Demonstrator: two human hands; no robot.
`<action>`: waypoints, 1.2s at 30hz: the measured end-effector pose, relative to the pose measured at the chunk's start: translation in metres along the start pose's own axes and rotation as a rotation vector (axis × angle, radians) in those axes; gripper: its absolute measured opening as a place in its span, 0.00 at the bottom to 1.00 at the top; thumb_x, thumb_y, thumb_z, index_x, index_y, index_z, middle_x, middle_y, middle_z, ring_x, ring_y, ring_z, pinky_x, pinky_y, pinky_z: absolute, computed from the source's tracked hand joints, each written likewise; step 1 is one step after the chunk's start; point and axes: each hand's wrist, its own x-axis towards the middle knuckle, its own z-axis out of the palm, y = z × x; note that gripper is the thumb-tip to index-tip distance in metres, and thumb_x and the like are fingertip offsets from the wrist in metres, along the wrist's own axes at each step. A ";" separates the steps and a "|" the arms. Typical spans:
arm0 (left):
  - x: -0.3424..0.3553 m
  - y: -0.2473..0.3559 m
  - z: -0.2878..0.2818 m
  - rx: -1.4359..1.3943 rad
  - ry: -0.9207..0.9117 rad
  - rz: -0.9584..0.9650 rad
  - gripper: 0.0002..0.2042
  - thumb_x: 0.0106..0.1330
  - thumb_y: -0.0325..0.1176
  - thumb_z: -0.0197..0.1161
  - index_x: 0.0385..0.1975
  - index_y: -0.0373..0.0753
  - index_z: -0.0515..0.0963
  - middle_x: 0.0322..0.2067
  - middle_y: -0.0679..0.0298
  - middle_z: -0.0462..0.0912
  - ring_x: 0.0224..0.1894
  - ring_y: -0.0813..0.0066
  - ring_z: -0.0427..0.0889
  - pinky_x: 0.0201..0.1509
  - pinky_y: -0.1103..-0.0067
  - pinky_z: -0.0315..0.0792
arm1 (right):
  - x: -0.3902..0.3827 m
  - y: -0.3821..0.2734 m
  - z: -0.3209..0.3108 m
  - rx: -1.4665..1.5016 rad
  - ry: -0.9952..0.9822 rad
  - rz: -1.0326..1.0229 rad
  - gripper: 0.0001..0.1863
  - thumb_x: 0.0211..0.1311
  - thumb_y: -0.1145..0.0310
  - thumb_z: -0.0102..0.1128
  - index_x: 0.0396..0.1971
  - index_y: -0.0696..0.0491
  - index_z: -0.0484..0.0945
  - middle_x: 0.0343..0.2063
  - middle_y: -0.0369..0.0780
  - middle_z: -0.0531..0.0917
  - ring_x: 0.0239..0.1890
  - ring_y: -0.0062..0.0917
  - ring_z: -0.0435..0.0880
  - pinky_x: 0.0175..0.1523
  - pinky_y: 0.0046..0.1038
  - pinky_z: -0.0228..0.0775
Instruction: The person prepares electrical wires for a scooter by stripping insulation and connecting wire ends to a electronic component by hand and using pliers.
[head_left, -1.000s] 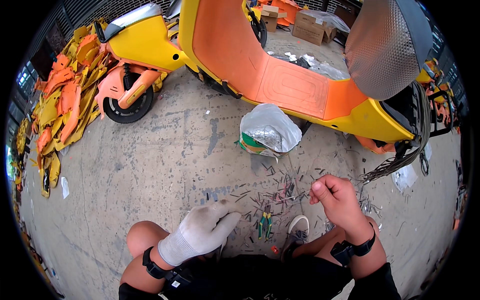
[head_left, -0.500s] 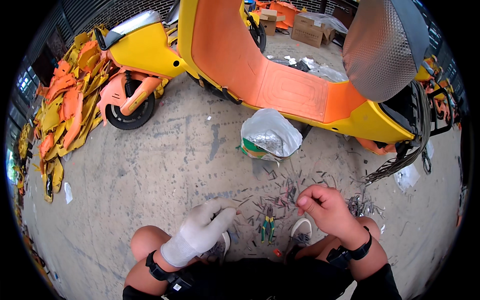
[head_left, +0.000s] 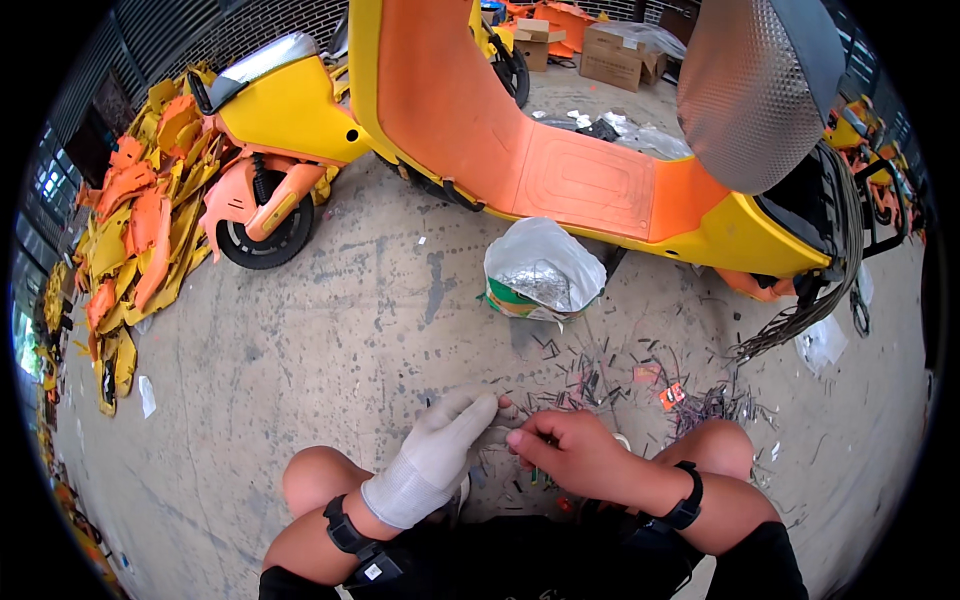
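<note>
My left hand (head_left: 440,445), in a pale glove with bare fingertips, is closed in a pinch low in the middle of the view. Close beside it, my bare right hand (head_left: 575,450) is pinched too, its thumb and forefinger pointing at the glove. Something thin and pale seems to run between the fingertips, too small to name. Beneath the right hand, the pliers (head_left: 536,477) are almost wholly hidden; only bits of the green handles show. Scattered dark wire or tubing scraps (head_left: 590,375) litter the floor just beyond my hands.
A white-lined green sack (head_left: 545,270) with silvery bits inside stands ahead. Behind it is a yellow and orange scooter (head_left: 590,185), a wire bundle (head_left: 800,325) hanging at its right end. Body panels (head_left: 145,220) are heaped at the left. An orange-red packet (head_left: 672,396) lies among the scraps.
My right hand has moved left and nearer to me, closing the gap to the gloved hand. It now covers most of the pliers and exposes the orange-red packet. The view has shifted slightly.
</note>
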 end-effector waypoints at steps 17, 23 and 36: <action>0.001 -0.010 -0.005 0.118 -0.037 -0.024 0.13 0.77 0.34 0.53 0.49 0.30 0.77 0.41 0.60 0.81 0.43 0.73 0.79 0.50 0.75 0.74 | 0.013 0.006 0.016 0.042 0.025 0.041 0.19 0.73 0.57 0.58 0.28 0.58 0.83 0.17 0.37 0.81 0.18 0.23 0.78 0.28 0.29 0.71; -0.004 0.004 0.003 0.809 0.138 0.249 0.12 0.75 0.33 0.53 0.41 0.30 0.80 0.34 0.61 0.84 0.38 0.76 0.82 0.45 0.77 0.76 | 0.013 -0.001 -0.011 -0.514 0.208 -0.308 0.13 0.64 0.61 0.67 0.37 0.56 0.83 0.31 0.43 0.85 0.33 0.42 0.84 0.39 0.37 0.77; -0.019 0.018 0.003 1.262 -0.070 0.394 0.09 0.69 0.32 0.58 0.42 0.36 0.81 0.37 0.51 0.84 0.40 0.50 0.84 0.45 0.69 0.77 | 0.008 -0.011 -0.039 -0.701 0.116 -0.741 0.19 0.52 0.69 0.73 0.46 0.49 0.82 0.40 0.36 0.82 0.45 0.34 0.81 0.51 0.34 0.71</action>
